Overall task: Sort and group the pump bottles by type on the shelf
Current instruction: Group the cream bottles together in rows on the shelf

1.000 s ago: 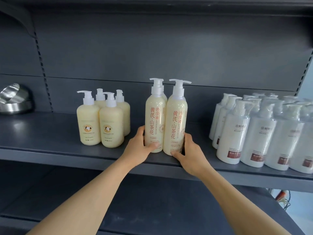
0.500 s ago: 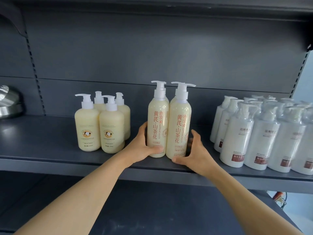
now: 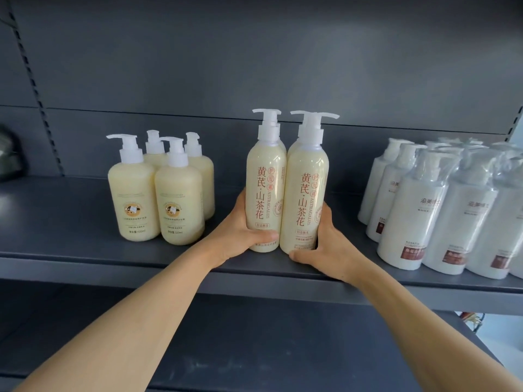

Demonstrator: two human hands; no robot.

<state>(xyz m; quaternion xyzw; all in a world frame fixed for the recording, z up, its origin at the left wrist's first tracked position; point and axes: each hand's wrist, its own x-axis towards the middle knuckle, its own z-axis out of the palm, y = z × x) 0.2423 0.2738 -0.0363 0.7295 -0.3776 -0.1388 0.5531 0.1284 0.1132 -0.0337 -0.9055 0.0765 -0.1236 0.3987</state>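
Note:
Tall cream pump bottles with red Chinese lettering stand together mid-shelf: a left front one (image 3: 264,188) and a right front one (image 3: 305,193), with more of the same kind hidden behind them. My left hand (image 3: 240,230) grips the left bottle low down, thumb across its front. My right hand (image 3: 325,244) wraps the base of the right bottle. Both bottles stand upright on the dark grey shelf (image 3: 70,250).
Several short cream pump bottles (image 3: 158,193) are grouped to the left. Several white plastic-wrapped pump bottles (image 3: 441,210) crowd the right end. A metal bowl (image 3: 8,157) sits at the far left edge. A lower shelf (image 3: 283,349) lies beneath.
The camera has moved closer and shifted right. Both hands have stayed on the tall bottles, and the left thumb now wraps further across the front.

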